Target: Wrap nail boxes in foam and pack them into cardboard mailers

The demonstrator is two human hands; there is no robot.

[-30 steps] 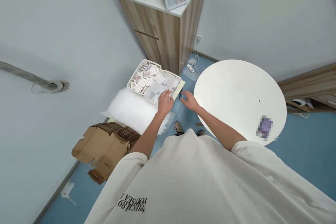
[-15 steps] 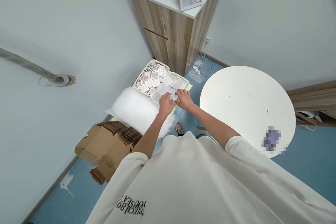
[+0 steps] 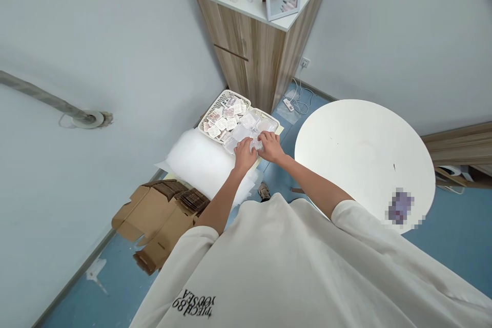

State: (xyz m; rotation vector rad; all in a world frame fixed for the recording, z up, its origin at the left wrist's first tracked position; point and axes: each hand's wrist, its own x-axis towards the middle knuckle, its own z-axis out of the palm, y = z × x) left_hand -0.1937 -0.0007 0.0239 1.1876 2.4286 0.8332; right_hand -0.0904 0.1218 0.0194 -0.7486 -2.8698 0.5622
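At the near edge of the right-hand white basket [image 3: 277, 122], both my hands bend down over clear, thin-looking plastic pieces [image 3: 240, 133]. My left hand [image 3: 244, 155] wears a ring, and its fingers are curled against a clear plastic piece. Close beside it, my right hand [image 3: 271, 147] has its fingers bent onto the same clear plastic. The hands hide part of it, so its exact kind cannot be made out. Touching this basket on the left, another perforated white basket [image 3: 203, 122] holds a heap of small printed cards [image 3: 229, 113].
White foam sheeting [image 3: 196, 156] lies below the baskets, with folded cardboard boxes [image 3: 161, 215] to its left. A round white table [image 3: 357, 148] stands right. Behind are a wood-grain cabinet [image 3: 249, 46] and a power strip [image 3: 288, 104] with cables on the floor.
The whole view has shifted slightly, so everything sits a little lower and further right. Both hands stay at the basket's near edge with only slight finger movement.
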